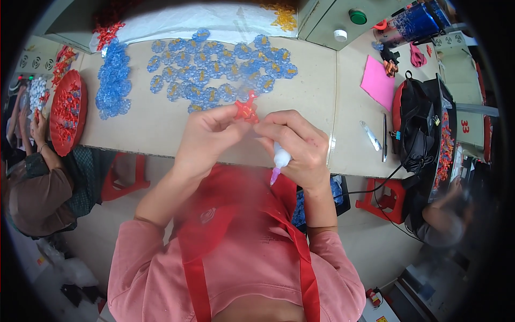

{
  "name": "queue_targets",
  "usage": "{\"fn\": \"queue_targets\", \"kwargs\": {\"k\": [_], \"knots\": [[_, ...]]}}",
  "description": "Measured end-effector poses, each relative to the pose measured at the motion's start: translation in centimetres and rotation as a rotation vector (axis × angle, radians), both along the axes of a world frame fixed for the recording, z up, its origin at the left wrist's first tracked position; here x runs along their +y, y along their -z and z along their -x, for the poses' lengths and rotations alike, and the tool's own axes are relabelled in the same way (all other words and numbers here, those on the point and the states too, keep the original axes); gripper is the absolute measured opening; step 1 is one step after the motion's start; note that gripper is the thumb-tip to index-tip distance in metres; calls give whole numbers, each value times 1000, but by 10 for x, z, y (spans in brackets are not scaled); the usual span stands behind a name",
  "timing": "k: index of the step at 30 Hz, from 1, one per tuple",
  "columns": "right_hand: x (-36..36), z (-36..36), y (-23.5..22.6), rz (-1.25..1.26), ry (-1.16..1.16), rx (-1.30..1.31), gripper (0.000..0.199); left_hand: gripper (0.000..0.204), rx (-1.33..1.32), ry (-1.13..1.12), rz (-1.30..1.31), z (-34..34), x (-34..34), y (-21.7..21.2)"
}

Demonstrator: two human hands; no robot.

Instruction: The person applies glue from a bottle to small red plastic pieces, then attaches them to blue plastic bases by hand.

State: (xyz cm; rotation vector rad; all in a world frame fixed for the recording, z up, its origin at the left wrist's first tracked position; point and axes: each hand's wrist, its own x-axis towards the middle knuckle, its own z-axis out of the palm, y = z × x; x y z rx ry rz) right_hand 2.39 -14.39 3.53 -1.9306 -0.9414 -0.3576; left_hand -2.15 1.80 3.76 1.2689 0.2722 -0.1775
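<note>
Over the front of the table, my left hand (206,137) pinches a small red star-like plastic piece (247,110) with a yellow part in its middle. My right hand (298,140) is closed beside it, its thumb and forefinger pressed together at the piece's lower right edge; whether they grip something small there I cannot tell. Tucked in the same hand is a small white squeeze bottle (281,156), its purple tip pointing down toward me. Beyond my hands lie many clear blue flower-shaped pieces (201,75), many with yellow centres.
A heap of blue pieces (113,80) lies left of the spread ones, near a red tray (60,137) of small red parts. At right are a pink sheet (378,82), a black pen (384,138) and a black bag (418,110). Co-workers sit on both sides.
</note>
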Motion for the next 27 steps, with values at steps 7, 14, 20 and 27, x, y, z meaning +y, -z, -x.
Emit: {"fn": "queue_targets", "kwargs": {"k": [7,14,20,27], "knots": [[6,3,2,-147,40,70,25,20,-57,-76,84,1,-7,-1],[5,14,4,-335,45,93,28,22,-142,8,111,8,-5,-6],[-1,16,-1,-284,27,-41,24,23,-128,69,95,10,-2,-12],[-2,19,-3,-326,5,58,29,26,-341,144,74,5,1,-7]]}}
